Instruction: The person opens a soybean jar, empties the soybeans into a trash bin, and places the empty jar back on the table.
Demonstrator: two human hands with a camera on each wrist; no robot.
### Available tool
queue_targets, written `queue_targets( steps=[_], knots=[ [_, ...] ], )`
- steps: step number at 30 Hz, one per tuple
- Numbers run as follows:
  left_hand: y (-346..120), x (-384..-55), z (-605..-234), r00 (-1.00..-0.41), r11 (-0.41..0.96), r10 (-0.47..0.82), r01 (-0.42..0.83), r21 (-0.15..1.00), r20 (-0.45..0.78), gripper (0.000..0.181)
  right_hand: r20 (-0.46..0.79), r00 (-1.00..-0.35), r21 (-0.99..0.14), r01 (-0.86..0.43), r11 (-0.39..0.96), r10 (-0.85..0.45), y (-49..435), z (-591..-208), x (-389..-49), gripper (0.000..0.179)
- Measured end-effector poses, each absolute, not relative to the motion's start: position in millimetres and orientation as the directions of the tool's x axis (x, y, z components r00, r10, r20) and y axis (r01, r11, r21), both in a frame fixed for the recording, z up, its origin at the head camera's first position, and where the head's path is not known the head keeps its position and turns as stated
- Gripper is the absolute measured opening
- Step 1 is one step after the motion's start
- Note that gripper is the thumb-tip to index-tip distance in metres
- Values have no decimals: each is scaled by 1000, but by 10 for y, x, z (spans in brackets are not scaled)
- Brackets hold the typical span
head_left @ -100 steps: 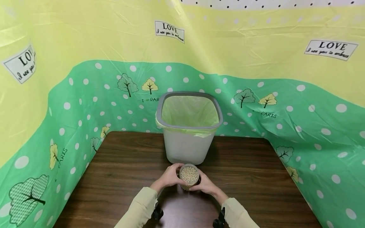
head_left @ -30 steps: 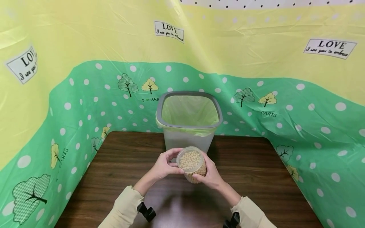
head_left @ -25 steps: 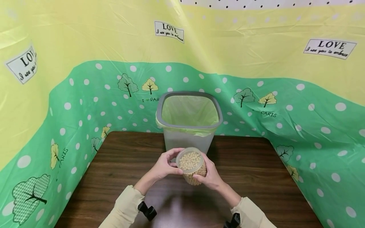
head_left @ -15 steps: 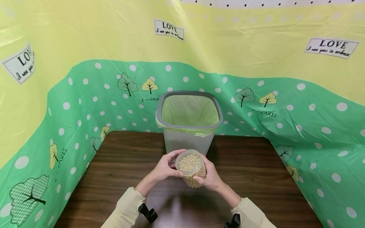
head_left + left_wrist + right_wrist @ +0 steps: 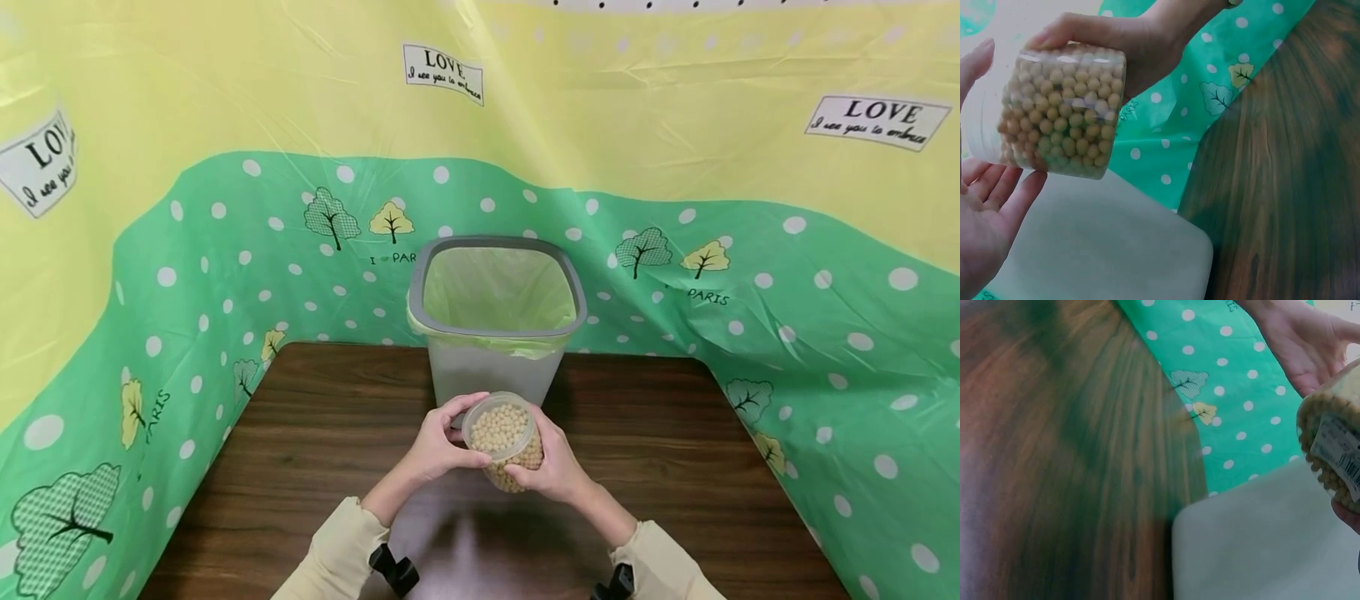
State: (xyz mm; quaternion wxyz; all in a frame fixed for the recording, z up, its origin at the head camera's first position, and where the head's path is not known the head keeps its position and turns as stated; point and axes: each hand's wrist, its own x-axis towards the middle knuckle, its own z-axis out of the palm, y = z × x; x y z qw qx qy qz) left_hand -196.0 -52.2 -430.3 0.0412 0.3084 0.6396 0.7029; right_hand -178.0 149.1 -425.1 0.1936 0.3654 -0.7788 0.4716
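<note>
A clear plastic jar full of round, tan dried beans is held in front of the bin, tilted with its top to the left. In the head view my left hand grips the jar's lid end, thumb at the near side of the rim and fingers at the far side. My right hand grips the jar's body from the right. The left wrist view shows the beans through the jar's wall and a whitish, translucent lid. A printed label is on the jar's base in the right wrist view.
A pale bin with a grey rim and a light green liner bag stands at the back of the dark wooden table. Green and yellow patterned cloth hangs around the table's back and sides.
Since the oldest frame, both hands have raised the jar from low near the table and tilted it. Over the last second, the left hand has shifted slightly right along the lid; the head view moved a little.
</note>
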Motion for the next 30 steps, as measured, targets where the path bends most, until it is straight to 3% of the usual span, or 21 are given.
queue_targets(
  steps=[7, 13, 20, 25, 30],
  knots=[
    [-509, -1927, -4259, -834, -111, 423, 342, 933, 355, 74, 640, -662, -581, -749, 318, -390, 1598, -4475, -1979, 81],
    [-616, -2021, -4281, -747, -280, 545, 265, 923, 380, 79, 651, -645, -615, -757, 220, -401, 1624, -4497, -1950, 78],
    [-648, -2072, -4307, -660, -318, 652, 209, 925, 373, 79, 650, -638, -615, -761, 208, -412, 1642, -4526, -1923, 77],
    [-610, -2017, -4307, -694, -332, 611, 212, 919, 381, 81, 664, -633, -603, -768, 216, -398, 1641, -4525, -1910, 79],
    [-535, -1950, -4290, -775, -312, 497, 261, 914, 391, 80, 693, -639, -580, -769, 270, -332, 1603, -4511, -1891, 82]
  ],
)
